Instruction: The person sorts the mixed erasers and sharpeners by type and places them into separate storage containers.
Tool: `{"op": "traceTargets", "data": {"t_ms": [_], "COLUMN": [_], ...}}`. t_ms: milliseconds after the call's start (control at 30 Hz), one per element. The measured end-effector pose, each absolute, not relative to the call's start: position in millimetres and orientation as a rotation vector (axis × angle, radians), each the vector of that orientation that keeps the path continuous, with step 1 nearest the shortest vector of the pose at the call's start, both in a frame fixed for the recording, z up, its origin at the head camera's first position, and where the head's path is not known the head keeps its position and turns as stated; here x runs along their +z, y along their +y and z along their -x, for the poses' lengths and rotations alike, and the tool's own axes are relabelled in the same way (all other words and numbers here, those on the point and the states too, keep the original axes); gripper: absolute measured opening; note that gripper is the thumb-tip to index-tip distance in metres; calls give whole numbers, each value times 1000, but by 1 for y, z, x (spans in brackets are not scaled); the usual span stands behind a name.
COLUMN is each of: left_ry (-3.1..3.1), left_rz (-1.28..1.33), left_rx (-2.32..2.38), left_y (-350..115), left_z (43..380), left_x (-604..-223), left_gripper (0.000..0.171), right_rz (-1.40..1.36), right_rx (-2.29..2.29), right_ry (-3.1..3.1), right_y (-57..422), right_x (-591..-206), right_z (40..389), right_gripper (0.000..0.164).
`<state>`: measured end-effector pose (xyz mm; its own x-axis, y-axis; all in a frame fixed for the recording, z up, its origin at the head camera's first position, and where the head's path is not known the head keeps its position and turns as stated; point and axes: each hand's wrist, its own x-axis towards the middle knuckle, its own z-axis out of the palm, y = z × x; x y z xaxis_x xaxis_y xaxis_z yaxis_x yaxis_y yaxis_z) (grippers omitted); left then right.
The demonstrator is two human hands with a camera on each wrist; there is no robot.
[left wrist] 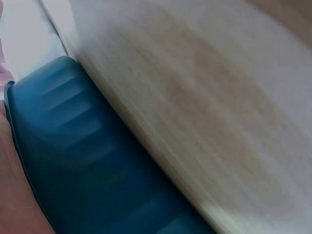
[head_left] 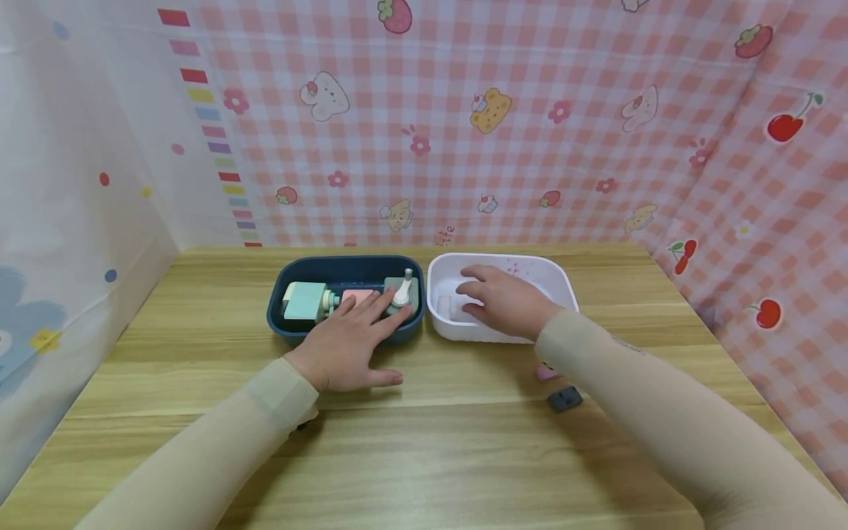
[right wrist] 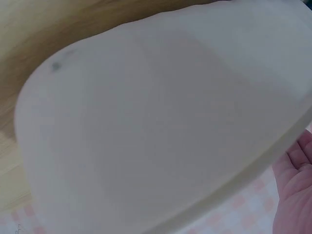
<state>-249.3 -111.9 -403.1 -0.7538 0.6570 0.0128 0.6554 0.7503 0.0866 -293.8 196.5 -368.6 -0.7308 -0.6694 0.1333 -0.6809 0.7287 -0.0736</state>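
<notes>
1. Head view, far left: one navy bin, on the wooden table. We judge its raised walls serve to keep its contents gathered.
2. One mint-green bottle, on its side in the bin's left end, neck pointing right; we suppose it lies down because that fits the long shape.
3. The left hand, fingers spread and nearly straight across the bin's front rim, thumb stretched out to the right. We see nothing gripped; the spread looks suited to steadying the bin or its contents. Whether the fingertips press, we cannot tell.
4. One pink piece, partly under those fingers.
5. One grey-green bottle with white pump, at the bin's right end, by the fingertips.
6. One white bin, just beside the navy one, probably for easy reach of both.
7. One small whitish block, inside at left.
8. The right hand, over the white bin, fingers loosely bent and apart, nothing visible held; the pose suits reaching inside.
9. One pink item and one dark grey item, on the table near the right forearm.
</notes>
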Motion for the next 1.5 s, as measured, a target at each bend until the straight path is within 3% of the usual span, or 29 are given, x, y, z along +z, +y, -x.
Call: {"op": "traceTargets", "data": {"t_ms": [433, 900, 1167, 1500], "left_ry": [2913, 2928, 2913, 2932], "left_rz": [-1085, -1101, -1065, -1083], "left_rx": [142, 141, 135, 134], "left_y": [-109, -108, -109, -108], "left_z": [250, 250, 250, 248], "left_x": [-402, -399, -399, -400], "left_gripper": [102, 102, 101, 99], "right_rz": [-995, -837, -761, -660], "right_rx": [219, 251, 206, 198], "right_ry": [-2748, -2767, -2773, -2996], "right_y": [238, 276, 282, 285], "right_x": [-361, -353, -366, -393], "right_z": [269, 207, 181, 176], "right_gripper": [32, 25, 19, 17]}}
